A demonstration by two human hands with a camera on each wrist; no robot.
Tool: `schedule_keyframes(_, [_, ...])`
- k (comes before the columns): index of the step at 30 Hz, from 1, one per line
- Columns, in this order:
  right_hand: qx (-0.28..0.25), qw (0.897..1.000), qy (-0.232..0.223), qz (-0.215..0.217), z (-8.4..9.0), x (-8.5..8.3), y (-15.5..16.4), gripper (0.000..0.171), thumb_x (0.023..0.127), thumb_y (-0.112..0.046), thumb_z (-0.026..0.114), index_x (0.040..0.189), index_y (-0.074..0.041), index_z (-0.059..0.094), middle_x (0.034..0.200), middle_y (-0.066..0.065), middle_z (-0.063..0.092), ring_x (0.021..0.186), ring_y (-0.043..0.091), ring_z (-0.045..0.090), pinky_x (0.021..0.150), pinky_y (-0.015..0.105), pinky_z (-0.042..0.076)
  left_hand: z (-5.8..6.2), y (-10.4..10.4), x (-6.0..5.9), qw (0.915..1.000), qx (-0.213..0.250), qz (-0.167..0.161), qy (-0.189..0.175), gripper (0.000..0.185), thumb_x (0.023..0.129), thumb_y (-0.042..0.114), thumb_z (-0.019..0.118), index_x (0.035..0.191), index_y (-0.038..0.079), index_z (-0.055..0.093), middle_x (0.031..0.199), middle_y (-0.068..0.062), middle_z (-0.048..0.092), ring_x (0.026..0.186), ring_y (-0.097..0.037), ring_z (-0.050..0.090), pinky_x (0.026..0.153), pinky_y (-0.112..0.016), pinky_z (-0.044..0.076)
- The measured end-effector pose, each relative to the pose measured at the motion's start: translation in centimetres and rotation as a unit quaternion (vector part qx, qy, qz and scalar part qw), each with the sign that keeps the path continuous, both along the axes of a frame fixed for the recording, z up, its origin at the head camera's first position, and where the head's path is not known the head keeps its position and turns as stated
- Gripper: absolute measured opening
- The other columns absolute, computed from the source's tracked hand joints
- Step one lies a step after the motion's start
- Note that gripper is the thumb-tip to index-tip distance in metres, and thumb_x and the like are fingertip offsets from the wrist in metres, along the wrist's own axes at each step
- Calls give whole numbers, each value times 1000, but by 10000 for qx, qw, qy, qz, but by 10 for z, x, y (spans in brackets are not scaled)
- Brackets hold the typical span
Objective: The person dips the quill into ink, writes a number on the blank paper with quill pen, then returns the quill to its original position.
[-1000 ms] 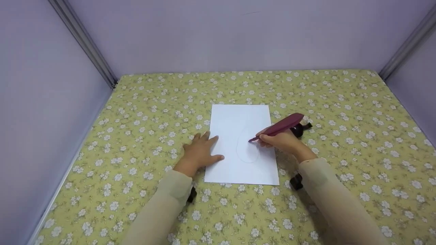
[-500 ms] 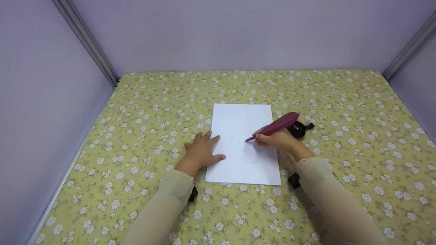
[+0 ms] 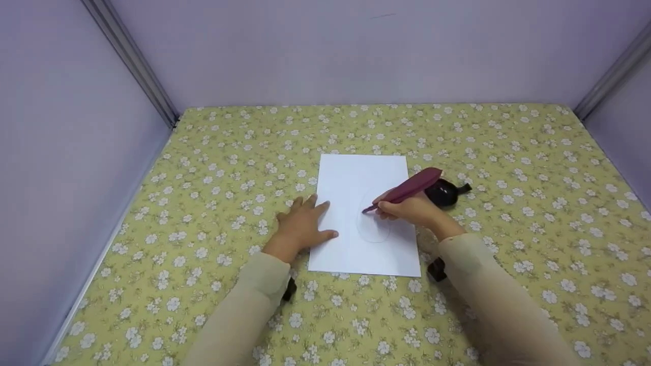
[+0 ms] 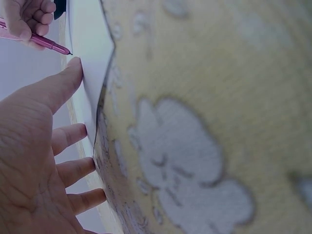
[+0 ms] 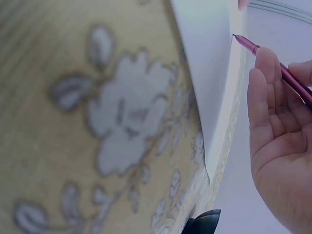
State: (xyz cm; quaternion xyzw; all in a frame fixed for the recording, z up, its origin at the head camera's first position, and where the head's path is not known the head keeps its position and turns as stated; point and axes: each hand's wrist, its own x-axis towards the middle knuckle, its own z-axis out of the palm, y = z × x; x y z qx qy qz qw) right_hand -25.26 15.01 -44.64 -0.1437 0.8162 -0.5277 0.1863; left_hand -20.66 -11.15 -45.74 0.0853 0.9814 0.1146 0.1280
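While right hand (image 3: 412, 209) pinches quill pen (image 3: 407, 189) | nib lower-left, feather upper-right | left hand (image 3: 300, 226) flat on paper (image 3: 356, 178)

I am looking into a small recording booth rather than a lived-in room: plain lilac wall panels (image 3: 356, 51) close off three sides, joined at the corners by slanted grey metal rails (image 3: 129, 63). The table (image 3: 508, 152) fills the whole floor of the booth under a yellow-green cloth printed with small white flowers, so it reads as a staged set.
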Motion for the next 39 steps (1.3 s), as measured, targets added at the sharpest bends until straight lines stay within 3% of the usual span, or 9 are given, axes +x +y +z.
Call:
schedule_keyframes(7, [88, 9996, 170, 225, -1, 0, -1, 23, 93, -11, 62, 107, 6, 68, 89, 14, 71, 76, 17, 69, 70, 32, 56, 1, 0, -1, 10000, 6, -7, -26, 79, 84, 62, 58, 150, 26, 33, 157, -8, 20, 141, -37, 13, 97, -73, 22])
schedule_keyframes(13, [69, 9992, -30, 400, 1, 2, -2, 24, 93, -12, 61, 108, 6, 68, 91, 15, 71, 79, 19, 69, 72, 33, 56, 1, 0, -1, 10000, 0, 5, -3, 79, 84, 62, 59, 150, 26, 34, 156, -8, 20, 141, -37, 13, 97, -72, 22])
schedule_keyframes(25, [28, 9992, -40, 406, 0, 2, -2, 26, 94, -14, 62, 110, 6, 68, 93, 16, 71, 81, 19, 69, 74, 34, 55, 1, 1, -1, 10000, -22, -25, 15, 79, 84, 63, 58, 150, 26, 33, 157, -8, 19, 141, -37, 14, 97, -71, 24])
schedule_keyframes(35, [-750, 9968, 259, 22, 7, 2, 2, 33, 98, -17, 55, 122, 6, 61, 103, 18, 68, 91, 19, 67, 82, 35, 53, 2, 0, 1, 10000, 38, 27, -52, 79, 84, 61, 59, 150, 25, 34, 157, -8, 19, 142, -36, 13, 97, -71, 22])
schedule_keyframes(39, [-1101, 9924, 507, -195, 9, 2, 4, 37, 99, -20, 55, 124, 7, 59, 106, 22, 67, 91, 17, 67, 84, 41, 52, 2, 1, 1, 10000, -1, 51, -41, 79, 84, 62, 59, 150, 26, 34, 157, -8, 19, 142, -36, 14, 97, -71, 23])
